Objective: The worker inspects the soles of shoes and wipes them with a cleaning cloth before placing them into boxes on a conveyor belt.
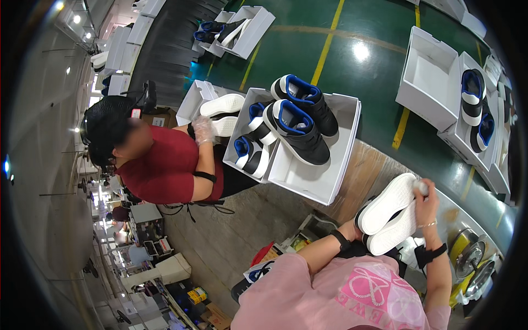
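Note:
A pair of sneakers (390, 214) is in front of my chest, white soles facing up, with dark uppers showing at the edges. My left hand (350, 231) is closed around their near left end, its fingers partly hidden by the shoes. With bent fingers my right hand (425, 204) grips a small white wad (421, 187) beside the far end of the upper sole. Whether the wad is cloth or sponge I cannot tell. Ahead to the left stands an open white shoebox (344, 159); black sneakers (300, 132) with blue lining rest in and across it.
A co-worker in a dark red shirt (165, 159) stands at the left, a gloved hand on white-soled shoes (223, 104). Beyond runs a green surface (352, 71) with yellow lines. More open shoeboxes (429, 77) stand on it. Yellow-rimmed round metal parts (466, 253) are at my right.

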Tool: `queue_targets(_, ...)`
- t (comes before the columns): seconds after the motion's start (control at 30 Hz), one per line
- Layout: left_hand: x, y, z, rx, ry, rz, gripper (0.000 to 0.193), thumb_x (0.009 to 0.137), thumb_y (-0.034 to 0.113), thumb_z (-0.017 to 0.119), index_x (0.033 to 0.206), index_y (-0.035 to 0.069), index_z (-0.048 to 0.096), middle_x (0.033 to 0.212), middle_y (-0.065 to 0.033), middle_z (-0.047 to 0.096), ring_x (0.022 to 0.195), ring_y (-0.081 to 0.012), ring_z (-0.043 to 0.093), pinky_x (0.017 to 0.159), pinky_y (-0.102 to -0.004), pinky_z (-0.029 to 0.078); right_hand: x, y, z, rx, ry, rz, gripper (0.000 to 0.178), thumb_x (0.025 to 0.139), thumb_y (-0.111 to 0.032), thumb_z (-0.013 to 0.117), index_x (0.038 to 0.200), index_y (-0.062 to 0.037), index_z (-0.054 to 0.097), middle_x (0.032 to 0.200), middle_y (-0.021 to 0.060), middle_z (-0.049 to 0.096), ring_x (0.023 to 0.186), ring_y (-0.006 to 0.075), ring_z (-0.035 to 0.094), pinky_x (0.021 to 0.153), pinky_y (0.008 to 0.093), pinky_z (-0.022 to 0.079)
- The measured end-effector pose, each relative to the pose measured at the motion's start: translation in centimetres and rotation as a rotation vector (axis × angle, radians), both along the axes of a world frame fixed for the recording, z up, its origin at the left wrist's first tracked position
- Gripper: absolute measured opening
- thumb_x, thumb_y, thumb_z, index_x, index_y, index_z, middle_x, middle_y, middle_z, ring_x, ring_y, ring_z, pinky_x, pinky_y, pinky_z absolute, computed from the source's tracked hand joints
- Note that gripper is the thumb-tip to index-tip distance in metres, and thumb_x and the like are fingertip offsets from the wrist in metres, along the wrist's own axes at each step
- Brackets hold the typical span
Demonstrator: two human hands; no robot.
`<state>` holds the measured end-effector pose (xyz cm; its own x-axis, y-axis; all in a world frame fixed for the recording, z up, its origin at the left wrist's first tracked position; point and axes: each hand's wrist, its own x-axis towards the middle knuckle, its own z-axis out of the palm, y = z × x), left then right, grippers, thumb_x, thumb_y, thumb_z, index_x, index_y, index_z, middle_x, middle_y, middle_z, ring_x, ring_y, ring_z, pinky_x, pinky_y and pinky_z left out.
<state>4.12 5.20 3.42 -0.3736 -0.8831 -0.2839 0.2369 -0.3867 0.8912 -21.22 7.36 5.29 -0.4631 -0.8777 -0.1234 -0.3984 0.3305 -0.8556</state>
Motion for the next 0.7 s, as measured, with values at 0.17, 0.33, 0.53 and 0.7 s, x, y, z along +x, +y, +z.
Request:
queue_targets(0.17,-4.0,0.1,-2.8,-0.022,-0.002,0.038,0.057,0.103,0.015,0.054,0.153,0.004,0.031,0.154,-0.0114,0.042,0.138,-0.0204,0.043,0.115,-0.0344,0.037,3.6,1.3,0.7,-0.122,0.142,0.131,0.033,0.076,0.01,0.065,0.106,-0.0036,0.064,0.105,0.0192,0.07,0.09,0.0329,0.069,0.082,0.041,0.054)
queue_targets(0.33,-3.3,0.6,-2.2,-0.004,-0.022,0.023,0.057,0.102,0.015,0.054,0.153,0.004,0.031,0.154,-0.0114,0.042,0.138,-0.0204,0.043,0.115,-0.0343,0.037,3.1,1.7,1.0,-0.184,0.059,0.187,0.033,0.076,0.007,0.069,0.107,-0.0042,0.065,0.106,0.0201,0.07,0.1,0.0352,0.069,0.085,0.0392,0.056)
queue_targets(0.53,-2.8,-0.8,-2.6,0.124,0.028,-0.106,0.057,0.102,0.014,0.054,0.153,0.004,0.031,0.153,-0.0115,0.042,0.138,-0.0204,0.043,0.115,-0.0343,0.037,1.7,0.0,1.6,0.039,0.077,0.006,0.04,0.075,0.007,0.07,0.114,-0.0044,0.064,0.108,0.0175,0.07,0.099,0.0342,0.068,0.085,0.0373,0.056)
queue_targets(0.7,-1.1,-1.1,-2.7,0.278,0.096,-0.28,0.057,0.102,0.014,0.054,0.153,0.004,0.032,0.153,-0.0115,0.042,0.138,-0.0204,0.043,0.115,-0.0342,0.037,4.8,0.9,2.7,-0.29,0.102,0.376,0.043,0.07,0.009,0.069,0.111,-0.0055,0.065,0.103,0.0154,0.07,0.093,0.0354,0.067,0.082,0.0405,0.056)
